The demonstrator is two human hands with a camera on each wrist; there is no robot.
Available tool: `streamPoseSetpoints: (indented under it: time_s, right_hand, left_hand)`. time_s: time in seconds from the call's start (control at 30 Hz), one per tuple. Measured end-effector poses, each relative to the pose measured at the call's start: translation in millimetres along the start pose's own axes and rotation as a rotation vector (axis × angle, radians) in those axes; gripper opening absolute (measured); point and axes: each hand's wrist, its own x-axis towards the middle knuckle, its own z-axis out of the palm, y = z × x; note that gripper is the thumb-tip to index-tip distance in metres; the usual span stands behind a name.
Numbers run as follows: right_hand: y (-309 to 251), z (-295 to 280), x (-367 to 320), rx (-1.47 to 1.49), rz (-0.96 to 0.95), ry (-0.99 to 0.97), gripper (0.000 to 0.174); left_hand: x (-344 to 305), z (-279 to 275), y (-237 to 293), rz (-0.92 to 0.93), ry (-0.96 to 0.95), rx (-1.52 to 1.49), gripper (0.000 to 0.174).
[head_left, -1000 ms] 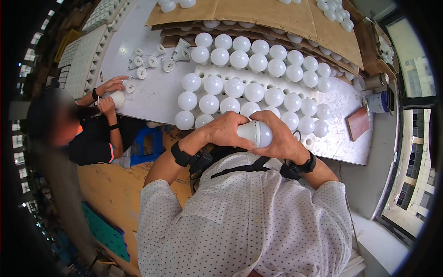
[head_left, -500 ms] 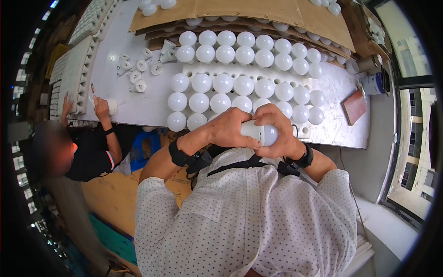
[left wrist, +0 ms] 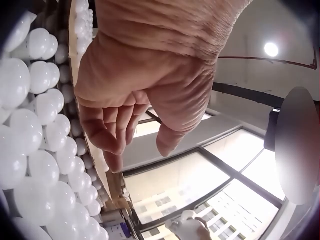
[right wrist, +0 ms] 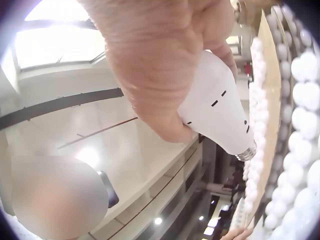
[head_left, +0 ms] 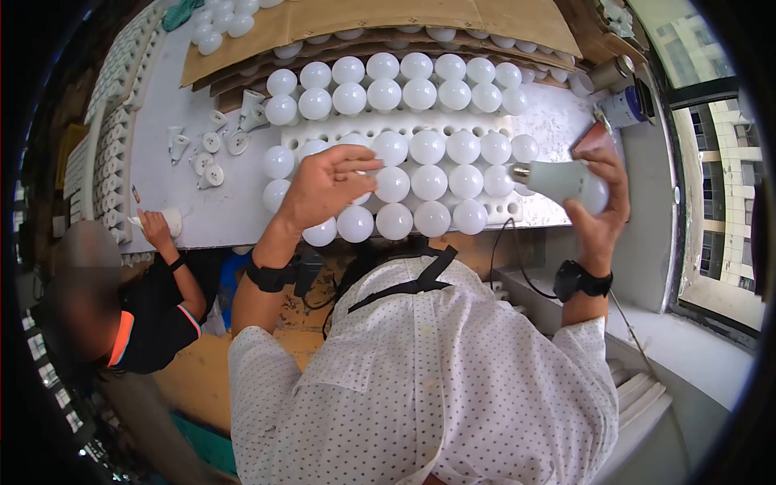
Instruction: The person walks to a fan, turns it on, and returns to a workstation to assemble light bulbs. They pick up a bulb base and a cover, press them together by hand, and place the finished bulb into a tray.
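Note:
At the right of the head view, my right hand (head_left: 606, 190) grips a white light bulb (head_left: 554, 179) by its round end. The bulb lies nearly sideways, its metal screw cap (head_left: 521, 172) pointing left. In the right wrist view, thumb and fingers wrap the bulb's white body (right wrist: 215, 102), which has small dark slots. My left hand (head_left: 323, 190) hovers over the left part of the bulb rows, fingers loosely bent. Nothing shows between its fingers (left wrist: 117, 130) in the left wrist view. Rows of bulbs (head_left: 428, 184) stand domes up in a white foam tray (head_left: 323, 128).
Behind the rows, cardboard sheets (head_left: 388, 28) are stacked with bulbs between them. Loose bulb bodies (head_left: 212, 175) lie on the left of the table. Another person's hand (head_left: 155, 228) is by the left table edge. A bucket (head_left: 622, 109) stands at the right near the window.
Both hands held the bulb together before my chest; now they are apart. The right hand has carried it right, while the left has let go and moved left over the rows.

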Motion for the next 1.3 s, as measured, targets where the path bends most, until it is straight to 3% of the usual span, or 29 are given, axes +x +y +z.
streamPoseSetpoints:
  time_s: [0.1,0.17,0.27,0.37,0.5,0.57,0.6,0.7,0.8,0.9,0.97,1.07,1.1,1.2,1.23,1.3]
  right_hand:
    - [9,-23,-21,-0.185,0.08,0.013,0.044]
    - [31,-18,-43,-0.555,0.181,-0.18,0.049]
    - [86,1,-85,-0.59,0.275,-0.258,0.058]
    - [108,21,-105,-0.658,0.227,-0.217,0.073]
    - [105,34,-108,-0.62,0.398,-0.231,0.091]
    - [95,32,-96,-0.788,0.314,-0.213,0.092]
    - [90,28,-86,-0.764,0.325,-0.224,0.091]
    - [70,19,-36,-0.484,0.113,-0.227,0.07]
    - [12,29,30,0.129,0.284,-0.334,0.052]
    - [-34,48,87,0.396,0.056,-0.603,0.054]
    - [-40,77,123,0.354,-0.071,-0.711,0.056]
    - [-20,159,180,0.211,-0.085,-0.718,0.045]
    - [-7,190,199,0.063,-0.254,-0.643,0.044]
    - [45,273,243,-0.177,-0.145,-0.59,0.052]
    - [77,301,257,-0.168,-0.151,-0.609,0.052]
    - [145,346,286,-0.388,-0.409,-0.383,0.059]
  left_hand:
    - [-10,-26,-21,-0.076,0.104,-0.036,0.029]
    - [-12,-32,-27,-0.078,0.116,-0.027,0.029]
    - [-13,-35,-35,-0.089,0.146,-0.017,0.029]
    - [-23,-41,-45,-0.136,0.187,0.003,0.029]
    - [-35,-53,-55,-0.163,0.246,-0.034,0.026]
    - [-43,-59,-59,-0.153,0.277,-0.031,0.025]
    - [-47,-61,-60,-0.163,0.281,-0.034,0.025]
    - [-59,-68,-64,-0.192,0.376,-0.007,0.023]
    - [-70,-80,-70,-0.173,0.472,-0.041,0.022]
    - [-83,-96,-75,-0.16,0.556,-0.041,0.022]
    - [-92,-109,-84,-0.187,0.628,0.001,0.022]
    - [-108,-128,-102,-0.197,0.712,-0.061,0.022]
    - [-112,-132,-105,-0.197,0.725,-0.066,0.022]
    - [-120,-151,-125,-0.278,0.833,0.048,0.022]
    - [-124,-162,-153,-0.194,0.884,0.129,0.023]
    - [-133,-178,-171,-0.128,0.959,0.207,0.024]
